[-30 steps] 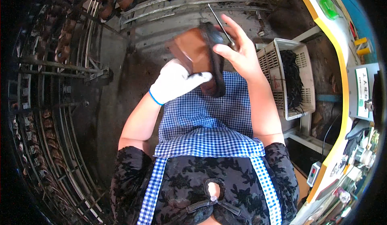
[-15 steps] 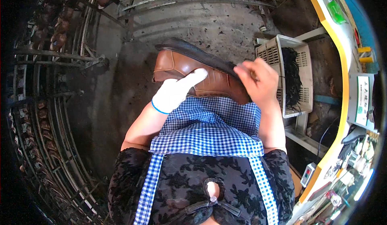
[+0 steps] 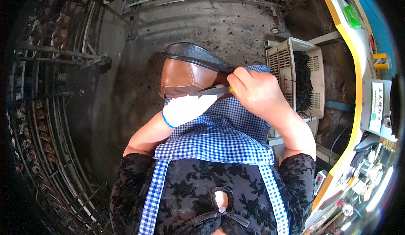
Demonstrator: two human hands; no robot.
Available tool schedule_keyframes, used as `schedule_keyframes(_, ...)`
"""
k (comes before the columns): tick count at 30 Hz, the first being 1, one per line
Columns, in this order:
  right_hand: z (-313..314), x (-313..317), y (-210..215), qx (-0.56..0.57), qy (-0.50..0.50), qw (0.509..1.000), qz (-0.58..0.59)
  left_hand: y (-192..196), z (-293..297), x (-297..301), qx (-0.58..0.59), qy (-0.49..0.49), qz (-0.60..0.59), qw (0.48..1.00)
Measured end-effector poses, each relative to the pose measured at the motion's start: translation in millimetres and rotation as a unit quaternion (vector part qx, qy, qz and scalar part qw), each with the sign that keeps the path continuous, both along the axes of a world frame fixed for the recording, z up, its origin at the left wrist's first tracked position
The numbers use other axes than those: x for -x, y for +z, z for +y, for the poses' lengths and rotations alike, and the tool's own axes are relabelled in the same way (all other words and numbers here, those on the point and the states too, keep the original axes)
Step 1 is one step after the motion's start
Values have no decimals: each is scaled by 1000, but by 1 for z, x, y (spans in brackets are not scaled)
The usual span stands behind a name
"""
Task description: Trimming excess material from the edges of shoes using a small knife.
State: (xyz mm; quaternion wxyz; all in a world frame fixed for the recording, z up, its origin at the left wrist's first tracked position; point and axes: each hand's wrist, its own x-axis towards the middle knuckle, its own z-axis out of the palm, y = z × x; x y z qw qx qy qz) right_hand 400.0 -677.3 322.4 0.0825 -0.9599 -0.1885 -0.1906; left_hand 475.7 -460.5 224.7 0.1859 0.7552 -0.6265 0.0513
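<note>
A brown leather shoe (image 3: 178, 73) with a black sole (image 3: 195, 54) is held sole-up and tilted in front of my apron. My left hand (image 3: 187, 108), in a white glove with a blue cuff edge, is closed on its lower side. Bare, my right hand (image 3: 257, 87) is curled at the shoe's right end. From its fingers a knife (image 3: 215, 91) reaches left, its thin grey blade lying close along the glove and the shoe's lower edge. A bit of yellow shows by the fingertips; most of the handle is hidden. The right part of the shoe is covered by this hand.
A pale plastic crate (image 3: 291, 83) holding black strands (image 3: 303, 81) stands to the right on a light frame. Beyond it curves a yellow-edged workbench (image 3: 358, 79) with a grey box (image 3: 375, 106). Metal racks (image 3: 50, 150) bearing shoes line the left; rails (image 3: 202, 1) cross the far side.
The shoe has turned, showing more of its sole and end. My right hand has moved left and nearer, and the blade now shows. My left hand has shifted lower on the shoe.
</note>
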Motion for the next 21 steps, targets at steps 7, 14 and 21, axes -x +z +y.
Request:
schedule_keyframes(7,9,-6,-5,45,-48,998,15,16,-3,2,20,-5,280,960)
schedule_keyframes(14,3,-6,-17,-61,-28,997,36,21,-4,-1,69,5,483,873)
schedule_keyframes(21,-10,-8,-15,-144,-22,989,37,38,-5,-8,122,8,599,791)
